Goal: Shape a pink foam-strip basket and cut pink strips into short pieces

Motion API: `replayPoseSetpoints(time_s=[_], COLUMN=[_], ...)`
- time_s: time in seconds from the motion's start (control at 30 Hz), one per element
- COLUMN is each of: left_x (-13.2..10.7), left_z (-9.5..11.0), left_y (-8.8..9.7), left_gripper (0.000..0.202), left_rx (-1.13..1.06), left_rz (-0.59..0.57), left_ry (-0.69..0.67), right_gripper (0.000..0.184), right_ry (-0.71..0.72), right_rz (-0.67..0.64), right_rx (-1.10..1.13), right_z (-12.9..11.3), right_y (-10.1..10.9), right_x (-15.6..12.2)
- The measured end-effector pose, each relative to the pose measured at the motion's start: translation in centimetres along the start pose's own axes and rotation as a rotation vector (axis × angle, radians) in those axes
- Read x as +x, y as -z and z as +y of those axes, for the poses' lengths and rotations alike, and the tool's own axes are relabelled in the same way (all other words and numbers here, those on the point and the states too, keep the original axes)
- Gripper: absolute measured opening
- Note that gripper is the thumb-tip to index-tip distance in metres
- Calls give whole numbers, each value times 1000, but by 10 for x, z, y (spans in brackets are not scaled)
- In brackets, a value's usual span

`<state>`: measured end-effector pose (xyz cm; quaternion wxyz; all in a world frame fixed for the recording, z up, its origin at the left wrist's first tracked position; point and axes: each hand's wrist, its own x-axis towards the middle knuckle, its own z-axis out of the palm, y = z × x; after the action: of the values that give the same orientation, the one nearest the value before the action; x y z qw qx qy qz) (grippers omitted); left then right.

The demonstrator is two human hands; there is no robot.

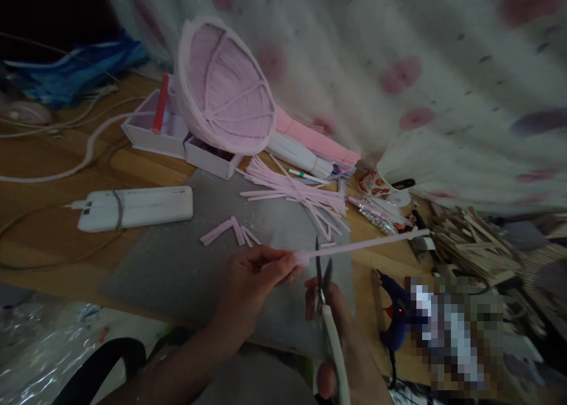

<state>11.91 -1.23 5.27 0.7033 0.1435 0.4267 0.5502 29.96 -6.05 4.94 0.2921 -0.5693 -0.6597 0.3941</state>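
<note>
My left hand (254,275) pinches one end of a long thin pink strip (367,243) that stretches out to the right above the table. My right hand (341,328) grips a pair of scissors (325,293) with pale handles, blades pointing up and slightly apart around the strip close to my left fingertips. Both hands hover over a grey mat (186,257). A few short pink cut pieces (230,231) lie on the mat just beyond my left hand. A pile of longer pink strips (296,192) lies farther back.
A pink dome-shaped frame (225,86) leans on small white boxes (177,139). A white power strip (137,207) lies at the left with cables. A blue glue gun (394,316) sits at the right, wooden sticks (473,239) beyond. Paper rolls (310,145) lie against a floral cloth.
</note>
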Motion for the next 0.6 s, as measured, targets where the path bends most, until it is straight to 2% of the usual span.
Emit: replayPoseSetpoints(time_s=[0.07,0.17,0.27,0.43,0.6], left_x=[-2,-4,-3,-2,-2], left_z=[-2,-2,-2,-2,-3], left_y=[-1,-2,-3,-5,-4], left_gripper=[14,13,13,11,11], left_rx=[60,121,118,160,201], left_rz=[-30,-57,-56,-47,-49], left_ry=[8,53,65,23,-8], right_gripper=[103,86,75,75,58], right_ry=[45,155,209,166,-22], right_rz=[-61,-121,-114,-47,40], right_rx=[36,100,137,136,176], right_z=[-14,-19,-14,-6,-8], right_y=[1,0,-1,-3,-7], right_x=[-2,1,4,0,0])
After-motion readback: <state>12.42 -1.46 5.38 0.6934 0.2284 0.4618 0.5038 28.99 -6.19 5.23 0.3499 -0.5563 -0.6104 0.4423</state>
